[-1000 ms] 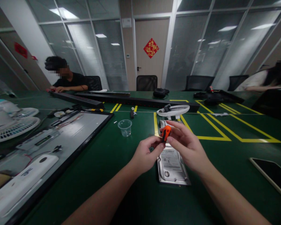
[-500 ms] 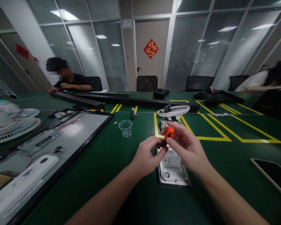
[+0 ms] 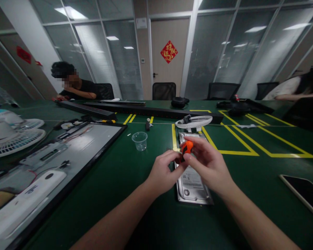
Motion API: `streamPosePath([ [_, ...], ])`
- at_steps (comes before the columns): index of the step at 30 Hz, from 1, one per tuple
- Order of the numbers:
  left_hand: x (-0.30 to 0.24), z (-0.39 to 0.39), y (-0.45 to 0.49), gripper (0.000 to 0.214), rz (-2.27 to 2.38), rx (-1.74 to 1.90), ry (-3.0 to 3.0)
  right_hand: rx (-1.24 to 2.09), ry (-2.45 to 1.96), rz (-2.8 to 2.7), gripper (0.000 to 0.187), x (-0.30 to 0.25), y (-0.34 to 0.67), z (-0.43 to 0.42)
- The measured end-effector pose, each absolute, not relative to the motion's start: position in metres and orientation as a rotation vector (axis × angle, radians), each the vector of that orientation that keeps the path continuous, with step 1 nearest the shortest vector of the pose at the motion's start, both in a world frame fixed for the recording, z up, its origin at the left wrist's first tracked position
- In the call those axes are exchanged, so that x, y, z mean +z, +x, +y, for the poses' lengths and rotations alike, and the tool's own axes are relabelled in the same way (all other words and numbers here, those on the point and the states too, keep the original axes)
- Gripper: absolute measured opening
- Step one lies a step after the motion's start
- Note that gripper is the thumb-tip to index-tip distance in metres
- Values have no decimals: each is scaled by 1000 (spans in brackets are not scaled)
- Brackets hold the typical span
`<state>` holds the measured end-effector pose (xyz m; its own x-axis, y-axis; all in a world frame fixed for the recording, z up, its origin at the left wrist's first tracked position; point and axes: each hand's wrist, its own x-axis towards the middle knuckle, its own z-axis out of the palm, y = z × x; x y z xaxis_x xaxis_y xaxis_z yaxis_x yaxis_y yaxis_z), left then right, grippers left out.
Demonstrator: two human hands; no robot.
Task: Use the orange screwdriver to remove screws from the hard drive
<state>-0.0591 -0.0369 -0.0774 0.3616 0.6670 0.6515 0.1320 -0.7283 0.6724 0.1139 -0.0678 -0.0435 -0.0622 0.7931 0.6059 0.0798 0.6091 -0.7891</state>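
Note:
Between my two hands, above a silver hard drive (image 3: 191,192), is a small orange-and-black piece (image 3: 187,147) that looks like a tool handle; its exact kind is hidden by the fingers. My left hand (image 3: 167,172) pinches its lower, darker end with thumb and fingertips. From the other side, the thumb and fingers of my right hand (image 3: 208,163) close round the orange part. Flat on the table lies the hard drive, label side up. More silver casing (image 3: 182,137) shows behind my hands; I cannot tell whether it is a second drive.
A clear plastic cup (image 3: 139,142) stands left of my hands. Farther left lies an opened panel (image 3: 104,133) with a white casing (image 3: 28,205) on it. A white fan grille (image 3: 195,121) sits beyond the drive, a phone (image 3: 302,194) at right. Two people sit across the table.
The orange-and-black piece has turned slightly between my fingers, and its black marking shows more. Both hands stay almost in place. The seated person at left has raised a hand towards the head.

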Motion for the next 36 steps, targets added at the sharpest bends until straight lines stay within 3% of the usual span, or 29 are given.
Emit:
streamPosePath([
  [5,-77,-36,-60,9,658,1286,2123,851,-735,-1531,42,-42,116,-69],
  [11,-76,-39,-59,17,716,1378,2008,706,-777,-1514,36,-40,114,-68],
  [15,-75,-39,-58,10,723,1371,2016,670,-777,-1503,35,-40,114,-68],
  [22,-75,-40,-59,4,697,1360,2047,885,-681,-1484,42,-42,115,-69],
  [28,-75,-40,-59,15,724,1374,2042,679,-805,-1505,36,-40,112,-70],
  [36,-74,-38,-59,2,716,1382,2087,811,-726,-1499,41,-41,112,-70],
])
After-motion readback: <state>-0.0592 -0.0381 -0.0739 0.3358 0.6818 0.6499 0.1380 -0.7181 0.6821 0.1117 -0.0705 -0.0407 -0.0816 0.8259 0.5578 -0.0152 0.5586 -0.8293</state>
